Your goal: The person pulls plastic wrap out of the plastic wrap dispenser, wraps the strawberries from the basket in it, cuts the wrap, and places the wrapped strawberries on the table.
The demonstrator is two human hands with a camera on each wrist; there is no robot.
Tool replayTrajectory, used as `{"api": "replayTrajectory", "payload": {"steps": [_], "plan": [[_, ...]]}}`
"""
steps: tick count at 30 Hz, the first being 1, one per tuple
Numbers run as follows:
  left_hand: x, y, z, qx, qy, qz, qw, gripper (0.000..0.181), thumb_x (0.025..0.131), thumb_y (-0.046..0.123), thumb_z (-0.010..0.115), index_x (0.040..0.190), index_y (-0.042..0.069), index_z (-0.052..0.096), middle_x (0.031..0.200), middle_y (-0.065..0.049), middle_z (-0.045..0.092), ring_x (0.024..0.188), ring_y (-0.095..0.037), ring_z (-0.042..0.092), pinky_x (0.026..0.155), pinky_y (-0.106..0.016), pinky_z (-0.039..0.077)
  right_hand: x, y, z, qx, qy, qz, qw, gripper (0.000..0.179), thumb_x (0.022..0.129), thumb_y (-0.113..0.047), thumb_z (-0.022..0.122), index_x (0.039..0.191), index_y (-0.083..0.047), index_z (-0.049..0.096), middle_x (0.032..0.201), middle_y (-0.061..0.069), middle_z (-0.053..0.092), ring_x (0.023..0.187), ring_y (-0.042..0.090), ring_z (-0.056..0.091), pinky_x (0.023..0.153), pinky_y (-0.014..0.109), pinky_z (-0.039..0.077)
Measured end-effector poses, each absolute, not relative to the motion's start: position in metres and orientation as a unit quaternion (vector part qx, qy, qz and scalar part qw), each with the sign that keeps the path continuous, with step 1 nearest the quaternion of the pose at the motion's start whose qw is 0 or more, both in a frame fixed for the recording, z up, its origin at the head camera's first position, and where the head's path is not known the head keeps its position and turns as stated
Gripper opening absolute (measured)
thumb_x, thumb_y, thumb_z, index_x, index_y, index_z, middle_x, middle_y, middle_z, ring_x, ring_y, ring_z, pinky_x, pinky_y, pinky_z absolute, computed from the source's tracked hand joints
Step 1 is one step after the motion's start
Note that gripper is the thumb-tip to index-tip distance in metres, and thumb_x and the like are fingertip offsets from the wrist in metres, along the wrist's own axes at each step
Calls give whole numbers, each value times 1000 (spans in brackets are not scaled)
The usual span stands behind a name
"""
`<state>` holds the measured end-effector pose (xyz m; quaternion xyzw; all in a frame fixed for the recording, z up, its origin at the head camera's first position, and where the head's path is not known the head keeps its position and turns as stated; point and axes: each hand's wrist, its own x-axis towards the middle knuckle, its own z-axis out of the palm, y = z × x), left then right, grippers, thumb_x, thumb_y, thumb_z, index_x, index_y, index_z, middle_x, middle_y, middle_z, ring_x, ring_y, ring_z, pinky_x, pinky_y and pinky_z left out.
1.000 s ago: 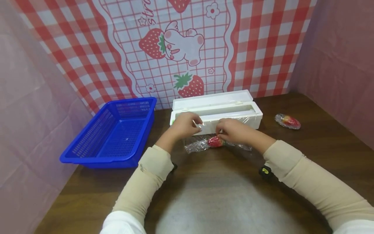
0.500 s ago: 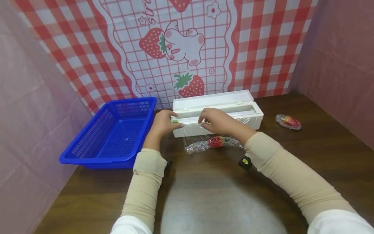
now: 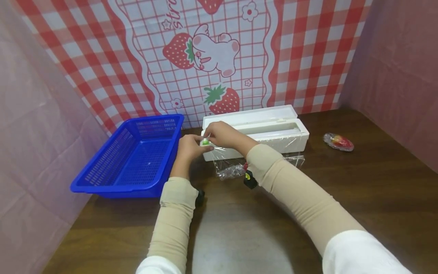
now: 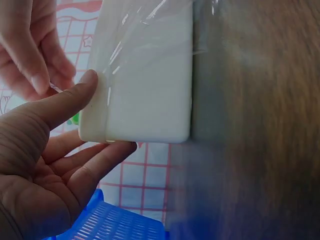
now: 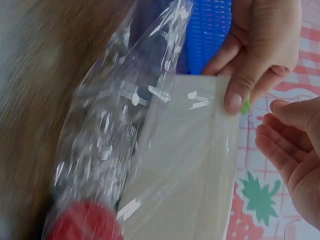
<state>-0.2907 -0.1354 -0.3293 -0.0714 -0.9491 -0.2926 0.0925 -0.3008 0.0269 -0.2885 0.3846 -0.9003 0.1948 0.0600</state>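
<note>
A white cling film dispenser box (image 3: 267,144) stands open at the back, a sheet of clear cling film (image 3: 232,173) hanging over its front. My left hand (image 3: 189,148) grips the box's left end, with the thumb on the front edge and fingers against the end face. By that corner is a green slider (image 3: 205,141). My right hand (image 3: 224,135) is bent over it, thumb and fingers slightly apart in the right wrist view, holding nothing visible. A red fruit (image 5: 85,222) lies under the film; my right wrist hides most of it in the head view.
To the left stands a blue plastic basket (image 3: 145,160). A red and yellow fruit (image 3: 338,142) wrapped in film lies on the right of the brown table (image 3: 376,167). Behind the box hangs a checked strawberry cloth (image 3: 308,57).
Both hands have left the film near the fruit. The left hand has gone to the box's left end and grips it; the right hand has moved left along the box to the green slider.
</note>
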Motion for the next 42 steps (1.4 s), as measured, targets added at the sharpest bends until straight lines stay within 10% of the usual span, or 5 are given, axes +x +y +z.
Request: {"api": "replayTrajectory", "payload": {"steps": [7, 13, 21, 42], "plan": [[-292, -139, -336, -48, -916, -392, 64, 38, 77, 20, 80, 109, 0, 70, 102, -17, 71, 85, -28, 70, 79, -39, 57, -306, 2, -288, 406, -900, 149, 56, 1, 76, -5, 71, 75, -4, 71, 69, 2, 64, 63, 14, 48, 65, 30, 48], [-294, -139, -337, -2, -865, -501, 25, 32, 77, 4, 78, 105, -3, 63, 90, -13, 58, 73, -32, 67, 73, -45, 59, -307, -4, -285, 408, -906, 98, 60, 29, 76, -13, 75, 57, -11, 53, 57, -4, 48, 58, 14, 37, 59, 31, 40], [-293, -137, -336, 29, -842, -538, 12, 41, 75, 4, 82, 112, -2, 66, 104, -19, 66, 72, -20, 63, 75, -44, 58, -307, -1, -284, 377, -921, 84, 43, 5, 75, -3, 75, 72, -4, 70, 70, 4, 65, 64, 16, 48, 70, 32, 51], [-294, -137, -339, 27, -820, -572, -3, 51, 74, 6, 85, 120, -2, 64, 110, -23, 68, 78, -19, 66, 76, -43, 58, -306, 11, -285, 371, -922, 103, 41, 14, 74, 7, 71, 86, 0, 74, 86, 10, 72, 84, 27, 66, 86, 35, 53]]}}
